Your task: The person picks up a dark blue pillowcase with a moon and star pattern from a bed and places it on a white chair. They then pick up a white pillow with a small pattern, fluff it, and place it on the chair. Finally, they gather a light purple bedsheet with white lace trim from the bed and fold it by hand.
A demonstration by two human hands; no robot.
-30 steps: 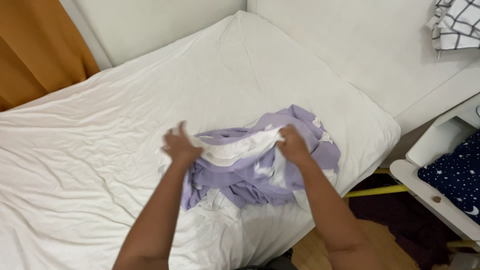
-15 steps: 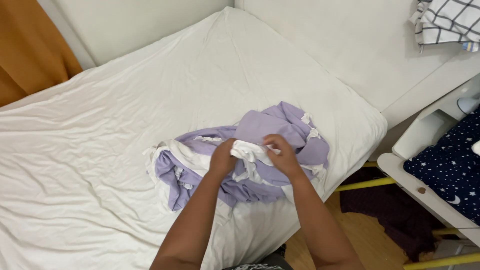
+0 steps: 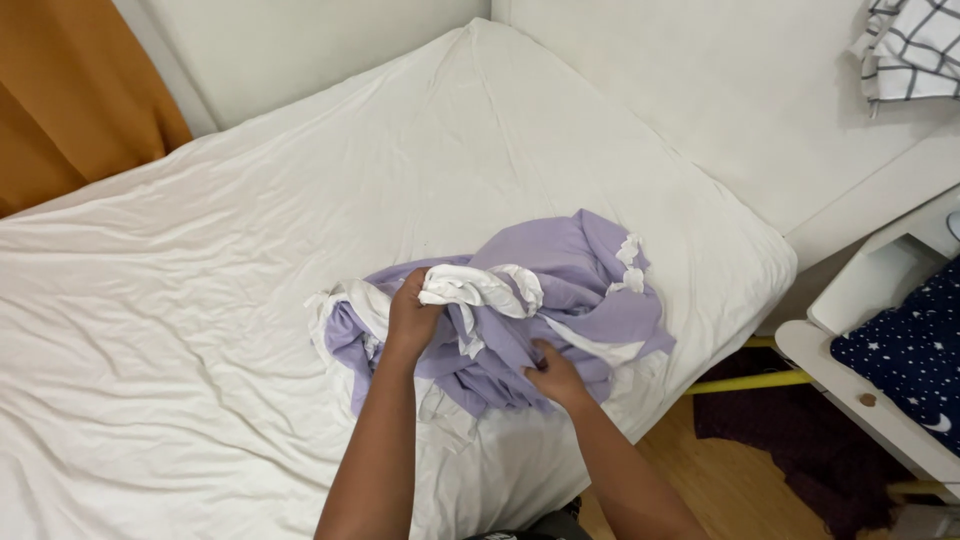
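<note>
A crumpled lilac and white garment [image 3: 560, 290] lies in a heap on the near right part of a white-sheeted mattress [image 3: 200, 330]. My left hand [image 3: 412, 318] is closed on a bunched white part of the garment, lifted a little off the heap. My right hand [image 3: 553, 375] grips the lilac fabric lower down at the heap's near edge. Both forearms reach in from the bottom of the view.
An orange curtain [image 3: 70, 110] hangs at the far left. A white wall panel runs behind the bed, with a checked cloth [image 3: 910, 50] at the top right. To the right stands a white cot frame [image 3: 870, 390] with dark blue starry bedding [image 3: 910, 350]. Wooden floor [image 3: 740, 480] shows below.
The hands came together on the garment's middle, then parted. My left hand now holds up a white bunch and my right hand has dropped to the near edge of the heap.
</note>
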